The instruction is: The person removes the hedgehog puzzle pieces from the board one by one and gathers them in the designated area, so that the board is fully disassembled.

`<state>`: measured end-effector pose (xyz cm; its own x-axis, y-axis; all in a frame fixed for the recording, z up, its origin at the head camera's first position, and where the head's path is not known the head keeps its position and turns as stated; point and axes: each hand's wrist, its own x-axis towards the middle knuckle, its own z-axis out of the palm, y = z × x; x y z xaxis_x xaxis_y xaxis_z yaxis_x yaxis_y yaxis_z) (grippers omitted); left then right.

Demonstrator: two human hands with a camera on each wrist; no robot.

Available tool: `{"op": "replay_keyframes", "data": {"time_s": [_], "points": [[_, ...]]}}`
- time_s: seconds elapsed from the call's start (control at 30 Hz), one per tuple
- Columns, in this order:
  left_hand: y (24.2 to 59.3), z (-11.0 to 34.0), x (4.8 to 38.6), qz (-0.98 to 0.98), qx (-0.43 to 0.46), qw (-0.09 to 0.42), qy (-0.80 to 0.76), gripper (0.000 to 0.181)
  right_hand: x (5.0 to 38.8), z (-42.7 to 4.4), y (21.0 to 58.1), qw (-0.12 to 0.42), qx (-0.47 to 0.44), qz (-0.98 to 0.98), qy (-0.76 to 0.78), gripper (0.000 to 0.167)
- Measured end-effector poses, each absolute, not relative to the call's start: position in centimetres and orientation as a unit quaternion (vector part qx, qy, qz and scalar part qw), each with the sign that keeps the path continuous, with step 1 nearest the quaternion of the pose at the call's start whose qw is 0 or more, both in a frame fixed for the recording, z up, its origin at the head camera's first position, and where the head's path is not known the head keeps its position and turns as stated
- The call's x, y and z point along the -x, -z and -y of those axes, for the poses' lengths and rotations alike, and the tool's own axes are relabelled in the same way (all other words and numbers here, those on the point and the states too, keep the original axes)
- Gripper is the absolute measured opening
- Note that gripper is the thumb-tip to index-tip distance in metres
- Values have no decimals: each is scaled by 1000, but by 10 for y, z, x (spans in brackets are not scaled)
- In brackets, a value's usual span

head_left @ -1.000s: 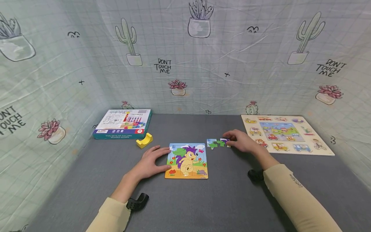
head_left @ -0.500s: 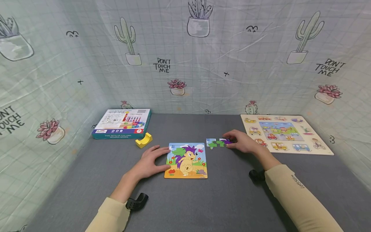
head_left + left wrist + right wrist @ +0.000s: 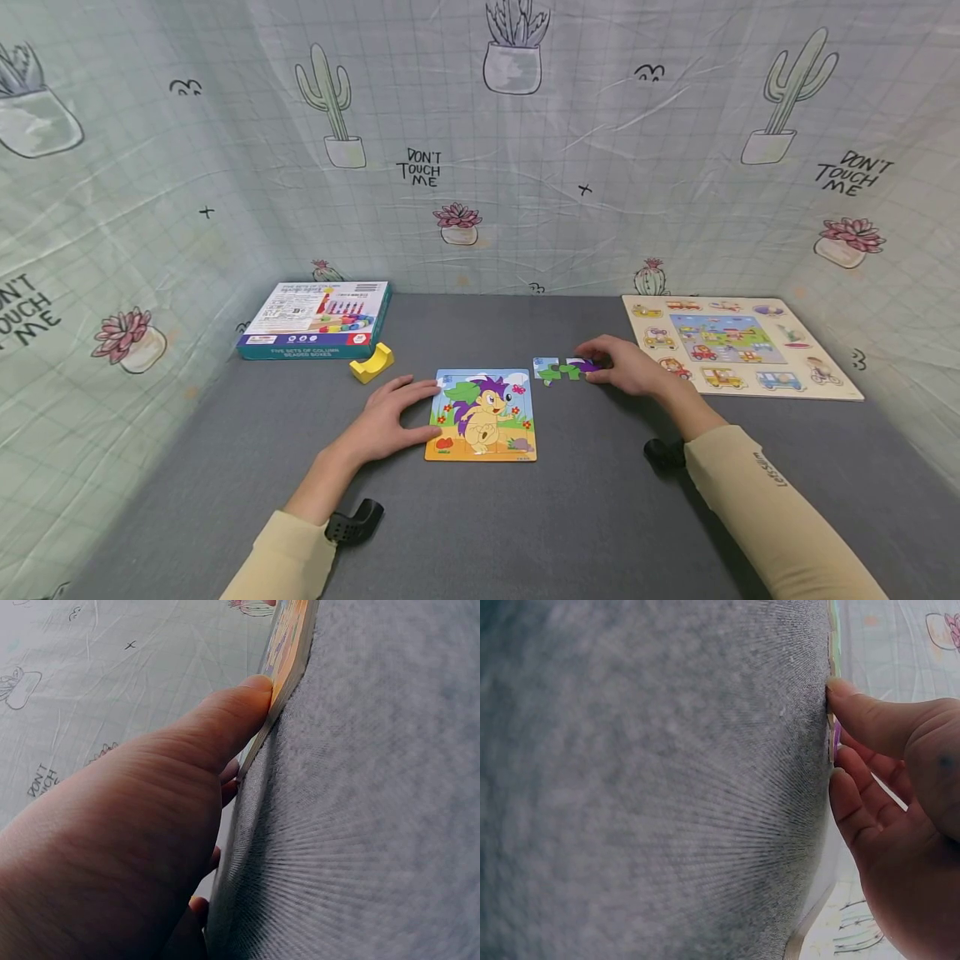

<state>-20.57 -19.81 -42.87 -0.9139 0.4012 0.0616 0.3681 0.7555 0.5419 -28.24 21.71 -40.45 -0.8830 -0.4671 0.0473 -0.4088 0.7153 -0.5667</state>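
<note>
A square jigsaw puzzle board [image 3: 483, 417] with a purple-spined hedgehog picture lies flat on the dark table. My left hand [image 3: 386, 421] rests at its left side, its fairly straight fingers and thumb touching the edge. In the left wrist view, the thumb of the left hand [image 3: 150, 795] presses on the rim of the board [image 3: 291, 664]. To the right of the board lies a blue and green puzzle piece [image 3: 547, 369]. Beside it, my right hand [image 3: 622, 364] pinches a green and purple puzzle piece [image 3: 574, 367] at the tabletop. Its fingers partly cover that piece.
A flat teal and white box [image 3: 318, 321] lies at the back left, with a yellow curved block [image 3: 372, 363] by its front corner. A wooden vehicle puzzle board [image 3: 738, 346] lies at the back right. A printed cloth [image 3: 517, 225] hangs behind the table.
</note>
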Motion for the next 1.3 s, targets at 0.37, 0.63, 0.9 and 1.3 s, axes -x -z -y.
{"op": "replay_keyframes", "data": {"time_s": [0.37, 0.63, 0.9, 1.3], "points": [[428, 198, 205, -936, -205, 33, -283, 68, 282, -219, 403, 50, 234, -922, 306, 46], [429, 198, 206, -937, -203, 34, -283, 68, 284, -222, 401, 44, 237, -915, 324, 50], [429, 198, 206, -937, -202, 35, -283, 69, 280, -215, 395, 34, 240, -906, 347, 51], [428, 198, 206, -936, -204, 34, -285, 68, 274, -193, 389, 28, 253, -896, 364, 52]]}}
